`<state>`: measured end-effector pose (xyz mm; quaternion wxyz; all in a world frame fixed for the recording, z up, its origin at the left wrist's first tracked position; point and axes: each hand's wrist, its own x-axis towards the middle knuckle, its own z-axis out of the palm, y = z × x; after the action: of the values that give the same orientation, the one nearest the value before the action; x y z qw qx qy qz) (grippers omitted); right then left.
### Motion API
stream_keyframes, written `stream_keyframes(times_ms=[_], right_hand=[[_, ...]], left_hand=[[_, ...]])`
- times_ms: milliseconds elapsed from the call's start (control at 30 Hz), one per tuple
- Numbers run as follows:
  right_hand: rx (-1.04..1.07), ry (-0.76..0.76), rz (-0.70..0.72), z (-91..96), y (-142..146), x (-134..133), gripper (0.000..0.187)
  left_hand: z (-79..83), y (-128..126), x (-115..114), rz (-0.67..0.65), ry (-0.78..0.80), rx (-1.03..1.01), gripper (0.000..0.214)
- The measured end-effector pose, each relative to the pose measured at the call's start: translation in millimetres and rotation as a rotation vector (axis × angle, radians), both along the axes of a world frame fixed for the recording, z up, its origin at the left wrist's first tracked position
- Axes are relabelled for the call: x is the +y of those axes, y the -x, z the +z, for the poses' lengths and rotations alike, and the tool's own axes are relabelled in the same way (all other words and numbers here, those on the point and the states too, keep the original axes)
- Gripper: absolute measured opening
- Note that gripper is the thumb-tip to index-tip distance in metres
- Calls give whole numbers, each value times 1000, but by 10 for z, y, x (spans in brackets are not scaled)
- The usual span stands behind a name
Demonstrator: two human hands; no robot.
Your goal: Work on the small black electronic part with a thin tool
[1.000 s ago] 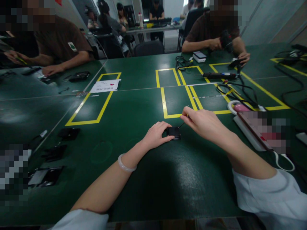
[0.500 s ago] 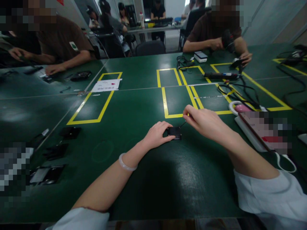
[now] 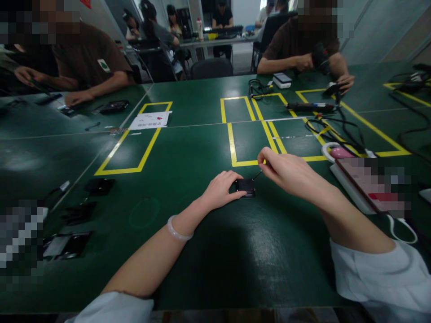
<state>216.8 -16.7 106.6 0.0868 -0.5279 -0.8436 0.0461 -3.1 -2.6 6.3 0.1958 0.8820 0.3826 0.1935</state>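
Note:
A small black rectangular part (image 3: 246,186) lies on the green table (image 3: 202,264). My left hand (image 3: 222,190) grips it from the left, thumb along the near edge and fingers at the far edge. In my right hand (image 3: 281,168) the fingers are pinched around a thin screwdriver (image 3: 257,175). Its handle is mostly hidden by the fingers, and its thin shaft slants down to the far right corner of the black part.
Several black parts (image 3: 76,213) lie on the left. A notebook (image 3: 367,184) and coiled cables (image 3: 336,130) are on the right. Yellow tape (image 3: 144,154) marks rectangles on the table, one with a paper label (image 3: 150,120). Co-workers (image 3: 97,58) sit across.

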Motion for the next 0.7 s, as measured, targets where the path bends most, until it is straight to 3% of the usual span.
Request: stream_keyframes(times_ms=[700], right_hand=[[-13,-13,-27,2,10,3,26]], left_hand=[[7,-3,0,0,0,20,37]])
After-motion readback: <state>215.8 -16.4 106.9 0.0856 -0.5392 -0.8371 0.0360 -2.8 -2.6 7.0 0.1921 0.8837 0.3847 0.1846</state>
